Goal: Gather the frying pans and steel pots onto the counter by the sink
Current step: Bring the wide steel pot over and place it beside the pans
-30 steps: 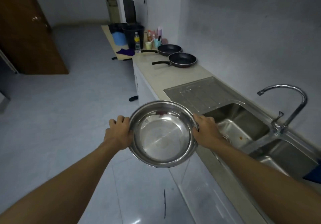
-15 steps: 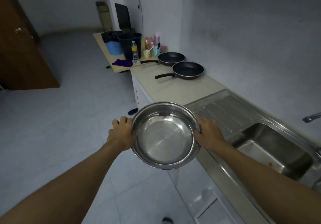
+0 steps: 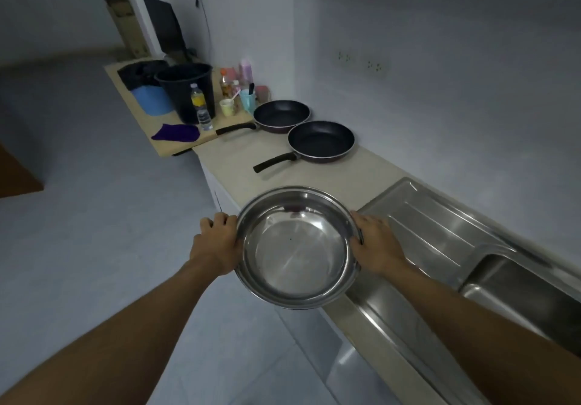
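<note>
2 bare hands hold a steel pot (image 3: 297, 247) by its rim, out over the front edge of the counter (image 3: 317, 178): the left hand (image 3: 217, 244) is clamped on the side away from the sink (image 3: 503, 279), the right hand (image 3: 377, 245) on the side nearest it. Its open mouth faces up and the polished inside shows nothing in it. Whether its underside touches the counter cannot be told.

Beyond the sink's ribbed drainboard (image 3: 440, 225), on the beige counter, sit 2 dark frying pans. The near frying pan (image 3: 320, 142) lies closest to the sink, its black handle pointing toward the counter's front edge. The far frying pan (image 3: 281, 115) sits just past it, apart from it, handle reaching toward a wooden table (image 3: 163, 146) that butts the counter's far end.

On that table, well away from the sink, stand a black bucket (image 3: 187, 90), a water bottle (image 3: 199, 105), a blue tub (image 3: 152, 99), a purple cloth (image 3: 176, 132) and several cups and bottles.
</note>
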Motion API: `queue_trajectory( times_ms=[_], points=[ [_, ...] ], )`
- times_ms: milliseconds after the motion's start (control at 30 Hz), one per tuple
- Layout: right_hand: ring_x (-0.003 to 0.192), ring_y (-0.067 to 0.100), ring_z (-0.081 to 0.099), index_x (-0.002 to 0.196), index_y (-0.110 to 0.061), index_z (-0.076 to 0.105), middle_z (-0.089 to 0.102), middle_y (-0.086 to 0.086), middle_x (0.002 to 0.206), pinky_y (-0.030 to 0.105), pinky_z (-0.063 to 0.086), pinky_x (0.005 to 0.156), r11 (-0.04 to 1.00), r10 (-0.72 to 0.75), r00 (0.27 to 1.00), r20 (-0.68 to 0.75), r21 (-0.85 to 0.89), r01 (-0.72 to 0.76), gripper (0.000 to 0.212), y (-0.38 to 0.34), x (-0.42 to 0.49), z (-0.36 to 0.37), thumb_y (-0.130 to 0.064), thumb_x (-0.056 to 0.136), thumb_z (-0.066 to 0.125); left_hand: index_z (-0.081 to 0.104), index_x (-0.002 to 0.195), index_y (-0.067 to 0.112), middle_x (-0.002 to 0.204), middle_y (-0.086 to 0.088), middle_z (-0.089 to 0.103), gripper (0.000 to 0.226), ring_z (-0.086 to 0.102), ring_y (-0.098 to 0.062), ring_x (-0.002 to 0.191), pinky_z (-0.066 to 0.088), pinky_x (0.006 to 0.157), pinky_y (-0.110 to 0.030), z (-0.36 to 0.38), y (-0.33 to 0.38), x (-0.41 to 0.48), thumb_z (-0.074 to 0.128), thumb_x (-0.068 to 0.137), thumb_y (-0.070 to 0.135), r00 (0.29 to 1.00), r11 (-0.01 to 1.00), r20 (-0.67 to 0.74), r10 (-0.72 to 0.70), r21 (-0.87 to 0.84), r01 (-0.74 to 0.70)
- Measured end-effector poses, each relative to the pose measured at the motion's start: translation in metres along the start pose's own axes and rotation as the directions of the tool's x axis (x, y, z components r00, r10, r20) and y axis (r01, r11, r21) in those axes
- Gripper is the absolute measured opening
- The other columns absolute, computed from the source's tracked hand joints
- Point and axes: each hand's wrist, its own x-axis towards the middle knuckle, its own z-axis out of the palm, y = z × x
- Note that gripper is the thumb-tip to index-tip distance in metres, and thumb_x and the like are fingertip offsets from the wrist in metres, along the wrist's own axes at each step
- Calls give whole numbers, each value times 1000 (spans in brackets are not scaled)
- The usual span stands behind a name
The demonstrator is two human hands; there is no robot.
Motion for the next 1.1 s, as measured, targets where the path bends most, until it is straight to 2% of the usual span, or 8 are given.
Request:
queue_trajectory(
  times_ms=[133, 333, 433, 600, 833, 1000, 1100],
  points=[
    [122, 34, 54, 148, -17, 49, 64, 9, 132, 40, 39, 109, 994, 104, 994, -42, -10, -104, 54, 5, 36, 11, -20, 94, 55, 45, 136, 19, 139, -9, 44, 46, 39, -34, 125, 48, 98, -50, 3, 0, 75, 54, 97, 40, 991, 991, 14, 132, 29, -132],
    [107, 36, 62, 131, -19, 61, 71, 9, 108, 39, 45, 96, 971, 240, 959, -153, 27, -239, 39, 3, 67, 20, -20, 93, 57, 45, 132, 17, 136, -9, 43, 43, 37, -33, 121, 48, 90, -47, 4, 5, 173, 55, 95, 39, 945, 947, 90, 314, 39, -318],
    [97, 36, 66, 123, -18, 63, 72, 10, 98, 39, 43, 93, 958, 283, 932, -227, 17, -286, 29, 0, 79, 23, -24, 96, 55, 45, 132, 14, 138, -10, 42, 43, 37, -37, 123, 49, 89, -48, 2, 12, 216, 55, 95, 33, 907, 909, 110, 406, 50, -413],
    [90, 31, 67, 113, -19, 64, 73, 7, 94, 38, 40, 90, 928, 363, 887, -284, 24, -372, 27, 6, 95, 28, -32, 97, 48, 48, 132, 10, 135, -15, 47, 43, 41, -41, 118, 48, 87, -48, 8, 30, 270, 55, 94, 31, 839, 836, 121, 531, 89, -542],
    [97, 31, 64, 122, -19, 60, 71, 7, 100, 36, 36, 97, 870, 483, 832, -273, 49, -490, 25, 39, 135, 40, -24, 98, 52, 48, 129, 12, 136, -15, 43, 41, 40, -39, 120, 47, 88, -48, 25, 71, 337, 56, 94, 33, 806, 807, 147, 573, 68, -586],
    [105, 34, 61, 127, -21, 56, 69, 7, 108, 40, 40, 100, 834, 548, 806, -222, 72, -547, 31, 63, 164, 53, -23, 96, 50, 44, 137, 13, 141, -13, 39, 47, 34, -39, 128, 45, 98, -51, 36, 92, 374, 56, 95, 30, 805, 811, 199, 560, 70, -581],
    [105, 34, 61, 130, -20, 55, 70, 7, 108, 37, 38, 99, 821, 568, 791, -228, 82, -565, 34, 70, 176, 65, -21, 96, 52, 44, 137, 13, 140, -13, 39, 47, 34, -38, 127, 43, 99, -52, 46, 98, 394, 56, 94, 29, 790, 800, 229, 569, 69, -596]
  ],
)
